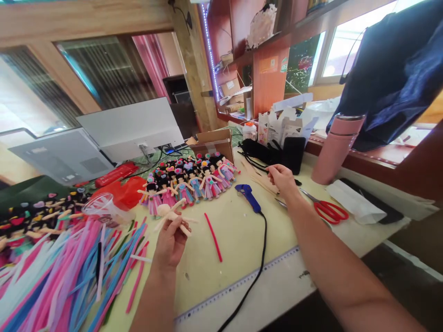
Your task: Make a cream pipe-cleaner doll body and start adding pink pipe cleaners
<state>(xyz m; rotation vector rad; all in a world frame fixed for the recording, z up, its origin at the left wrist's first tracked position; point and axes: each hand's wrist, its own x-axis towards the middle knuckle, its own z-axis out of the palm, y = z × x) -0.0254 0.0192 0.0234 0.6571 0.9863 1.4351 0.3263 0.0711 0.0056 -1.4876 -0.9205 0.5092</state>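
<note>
My left hand (173, 240) is closed around a cream doll body (169, 213) bent from fuzzy pipe cleaners, with limbs sticking out. Farther right, my right hand (281, 179) reaches across the table, fingertips pinched on the end of a black pipe cleaner (254, 163). That strand trails from a bundle of black pipe cleaners (259, 150). Between the hands lie a short red pipe cleaner (212, 237) and a blue glue gun (248, 197) with a black cord. Red-handled scissors (330, 211) rest beside my right forearm.
Finished dolls (194, 182) stand clustered in front of a cardboard box (214, 143). Many coloured pipe cleaners (58, 281) cover the left side, near a plastic cup (100, 207). A ruler (235, 288) runs along the front edge. A pink thermos (337, 150) stands at right.
</note>
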